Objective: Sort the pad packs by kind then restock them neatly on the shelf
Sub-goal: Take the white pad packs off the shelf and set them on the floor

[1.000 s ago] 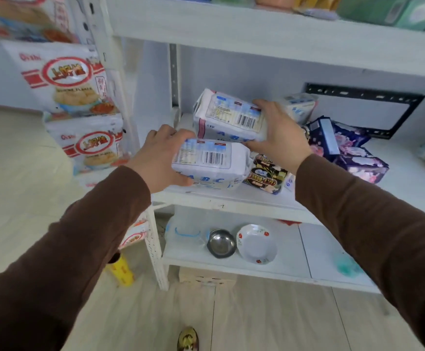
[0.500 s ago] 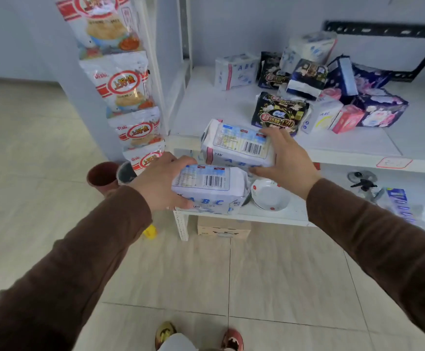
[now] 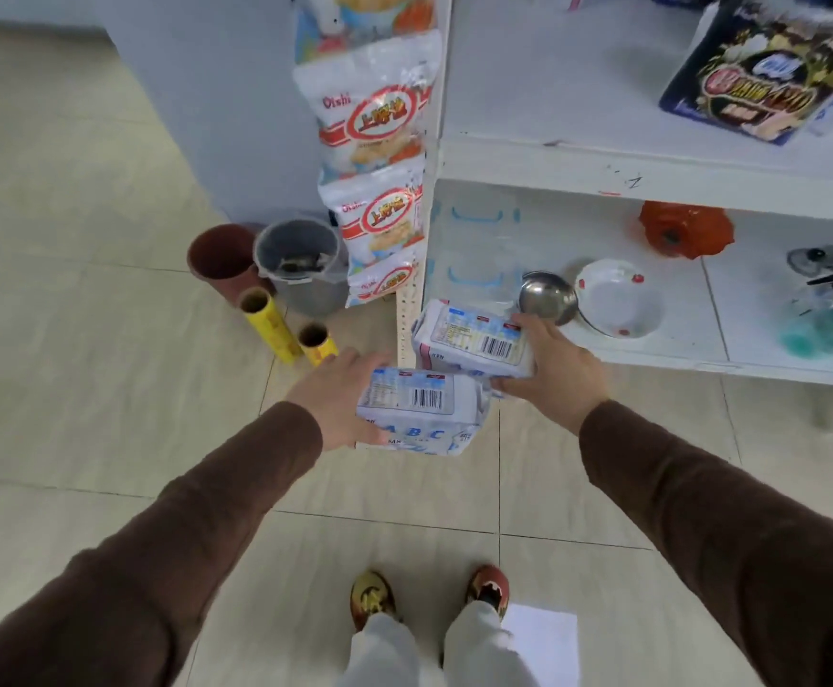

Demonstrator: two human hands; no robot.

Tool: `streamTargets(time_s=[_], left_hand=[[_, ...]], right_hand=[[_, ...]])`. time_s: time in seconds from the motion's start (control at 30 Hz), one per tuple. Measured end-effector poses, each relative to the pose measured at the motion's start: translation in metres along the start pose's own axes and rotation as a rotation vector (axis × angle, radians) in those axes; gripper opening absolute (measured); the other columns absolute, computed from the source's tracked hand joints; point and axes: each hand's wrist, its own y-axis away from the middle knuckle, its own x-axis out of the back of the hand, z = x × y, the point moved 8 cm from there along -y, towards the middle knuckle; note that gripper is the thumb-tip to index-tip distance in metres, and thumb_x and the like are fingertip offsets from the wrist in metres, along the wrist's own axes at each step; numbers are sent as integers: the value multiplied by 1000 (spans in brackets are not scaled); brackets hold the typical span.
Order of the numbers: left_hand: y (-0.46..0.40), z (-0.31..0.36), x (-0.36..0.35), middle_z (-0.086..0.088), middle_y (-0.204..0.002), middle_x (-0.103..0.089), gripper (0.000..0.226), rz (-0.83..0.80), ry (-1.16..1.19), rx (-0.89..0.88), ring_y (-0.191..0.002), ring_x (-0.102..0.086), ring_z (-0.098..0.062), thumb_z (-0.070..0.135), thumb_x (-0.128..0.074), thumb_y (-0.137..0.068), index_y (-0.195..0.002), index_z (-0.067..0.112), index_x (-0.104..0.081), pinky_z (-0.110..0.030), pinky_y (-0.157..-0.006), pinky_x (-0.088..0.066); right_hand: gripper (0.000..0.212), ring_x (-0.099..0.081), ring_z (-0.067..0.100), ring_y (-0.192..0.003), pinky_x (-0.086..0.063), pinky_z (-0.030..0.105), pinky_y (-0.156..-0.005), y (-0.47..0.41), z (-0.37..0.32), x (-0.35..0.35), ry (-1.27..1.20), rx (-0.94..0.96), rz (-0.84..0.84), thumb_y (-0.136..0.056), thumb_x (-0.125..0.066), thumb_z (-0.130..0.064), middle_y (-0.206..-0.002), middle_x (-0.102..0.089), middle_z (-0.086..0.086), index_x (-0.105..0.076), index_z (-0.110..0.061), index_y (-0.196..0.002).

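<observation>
The task stands at an early-to-middle stage, judged from the present layout. Each of the hands grips one white pad pack, and both packs show the same barcode label and print, so they appear to be one kind already paired. The left hand (image 3: 336,395) wraps its fingers round the left end of the nearer pack (image 3: 417,411), which carries blue "ABC" lettering on its front face. The right hand (image 3: 555,371) clamps the right end of the farther pack (image 3: 471,342). Both packs are held in the air in front of the lower shelf (image 3: 652,357), above the floor tiles, with the two packs just beside each other; neither rests on any surface. On the middle shelf (image 3: 528,91), a dark pack (image 3: 761,66) of another kind lies tilted and not yet aligned. The lower shelf holds a steel bowl (image 3: 548,296) and a white bowl (image 3: 617,304), not pads. Remaining work, as a judgement: place the two held packs together on a shelf, then group and straighten the other kinds.
</observation>
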Motion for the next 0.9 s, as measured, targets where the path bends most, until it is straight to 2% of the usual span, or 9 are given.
streamTargets(time_s=[0.1,0.2,0.43,0.67,0.9], left_hand=[[-19,-34,-52,2,-129,-44,96,-33,26,42,-115,-43,-19,39,-89,-65,-142,22,-35,-42,-97,-48],[-40,-61,-108,2,-128,-44,91,-65,47,63,-113,-42,-18,37,-88,-68,-140,20,-36,-38,-96,-47],[-100,-115,-231,-2,-130,-41,85,-115,49,97,-113,-40,-22,25,-82,-70,-141,19,-36,-38,-95,-47],[-173,-166,-338,-5,-132,-34,87,-145,79,150,-119,-41,-24,19,-81,-71,-145,29,-36,-37,-97,-50],[-246,-212,-416,-6,-126,-39,86,-157,87,158,-115,-44,-26,24,-80,-74,-146,31,-34,-36,-98,-47]], right_hand=[[81,-62,22,-106,-49,36,-86,-17,15,-57,8,-34,-46,-75,-78,-47,-134,-51,-7,-35,-31,-141],[81,-62,24,-107,-49,37,-86,-38,35,-117,28,-38,-115,-75,-79,-39,-133,-51,-4,-34,-26,-142],[79,-62,30,-104,-49,37,-82,-82,97,-247,89,-95,-248,-74,-77,-29,-129,-49,3,-34,-21,-140],[81,-62,29,-105,-53,39,-86,-128,150,-364,121,-120,-322,-76,-77,-25,-133,-48,5,-33,-19,-143],[77,-63,28,-103,-54,38,-86,-183,178,-463,141,-83,-363,-78,-76,-19,-131,-48,5,-34,-19,-142]])
